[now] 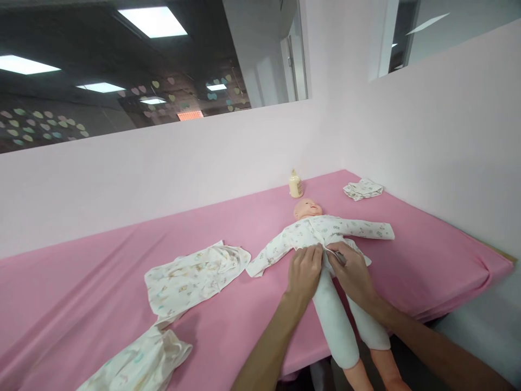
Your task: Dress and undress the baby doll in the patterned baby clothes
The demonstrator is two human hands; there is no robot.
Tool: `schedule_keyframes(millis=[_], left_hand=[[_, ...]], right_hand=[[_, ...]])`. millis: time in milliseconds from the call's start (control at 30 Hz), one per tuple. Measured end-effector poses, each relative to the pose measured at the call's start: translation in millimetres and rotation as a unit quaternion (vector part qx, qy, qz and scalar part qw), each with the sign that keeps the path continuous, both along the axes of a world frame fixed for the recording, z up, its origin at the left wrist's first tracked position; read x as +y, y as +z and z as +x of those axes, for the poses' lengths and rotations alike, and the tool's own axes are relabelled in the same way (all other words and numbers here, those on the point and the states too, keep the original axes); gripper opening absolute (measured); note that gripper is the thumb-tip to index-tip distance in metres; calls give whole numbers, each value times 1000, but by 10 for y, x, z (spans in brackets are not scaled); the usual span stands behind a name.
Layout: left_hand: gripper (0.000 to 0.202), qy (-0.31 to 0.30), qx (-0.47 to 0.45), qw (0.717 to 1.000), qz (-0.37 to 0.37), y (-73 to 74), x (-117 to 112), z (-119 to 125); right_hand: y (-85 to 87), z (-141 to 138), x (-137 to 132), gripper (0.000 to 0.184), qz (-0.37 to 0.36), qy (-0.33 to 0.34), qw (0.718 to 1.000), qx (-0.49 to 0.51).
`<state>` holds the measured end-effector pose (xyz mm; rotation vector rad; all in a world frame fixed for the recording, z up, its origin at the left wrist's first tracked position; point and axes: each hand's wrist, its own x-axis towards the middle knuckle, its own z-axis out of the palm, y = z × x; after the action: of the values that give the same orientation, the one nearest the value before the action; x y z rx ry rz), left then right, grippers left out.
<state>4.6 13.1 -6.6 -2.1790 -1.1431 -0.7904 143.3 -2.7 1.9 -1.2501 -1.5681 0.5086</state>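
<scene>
Your baby doll (308,209) lies on its back on the pink-covered worktop (236,320), head toward the wall (195,179), and the printed baby shirt (299,233) is already on it, both sleeves spread outward. The front at the waist looks like the part left unsettled: the fingers of your left hand (304,271) and right hand (352,271) meet there, seemingly pinching the fabric, though what exactly they grip is hidden. White fabric covers the upper legs; whether it is clothing or the doll's own body, you cannot tell. The bare shins jut past the near edge, so any tug toward you could slide the doll off. Behind the head, the pump bottle (296,186) and wall limit your reach. A printed garment (195,277) lies just beside the sleeve on your left; a folded cloth (363,189) sits by the far-right edge, with pink surface between it and the other sleeve giving the easier elbow room.
</scene>
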Motion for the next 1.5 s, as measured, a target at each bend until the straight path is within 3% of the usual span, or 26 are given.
schedule_keyframes(millis=[167, 267, 400, 533, 633, 900, 1033, 1167, 1500], left_hand=[[31, -9, -22, 1000, -16, -20, -5, 9], [24, -5, -95, 990, -107, 2, -24, 34], [21, -15, -218, 937, -272, 89, -66, 83], [20, -34, -311, 887, -338, 159, -88, 118], [22, -31, -340, 877, -339, 154, -91, 132], [22, -49, -255, 947, -190, -51, -101, 131], [20, -55, -239, 961, -129, -91, -94, 137], [23, -64, -255, 957, -125, -74, -99, 141], [19, -67, -347, 913, -204, 37, -120, 168]], right_hand=[[-66, -14, 3, 18, 50, 7, 998, -30], [-94, -28, -1, 19, 86, 10, 994, -61], [-120, -36, -5, 25, 107, -10, 990, -95], [-148, -26, 6, 28, 127, -1, 987, -97], [-162, -19, 12, 25, 128, 5, 988, -88], [-144, -12, -23, 24, 111, 11, 992, -65], [-126, -13, -45, 26, 111, 17, 992, -50], [-114, -10, -53, 27, 96, 34, 994, -43], [-69, 7, -59, 26, 33, 49, 997, 50]])
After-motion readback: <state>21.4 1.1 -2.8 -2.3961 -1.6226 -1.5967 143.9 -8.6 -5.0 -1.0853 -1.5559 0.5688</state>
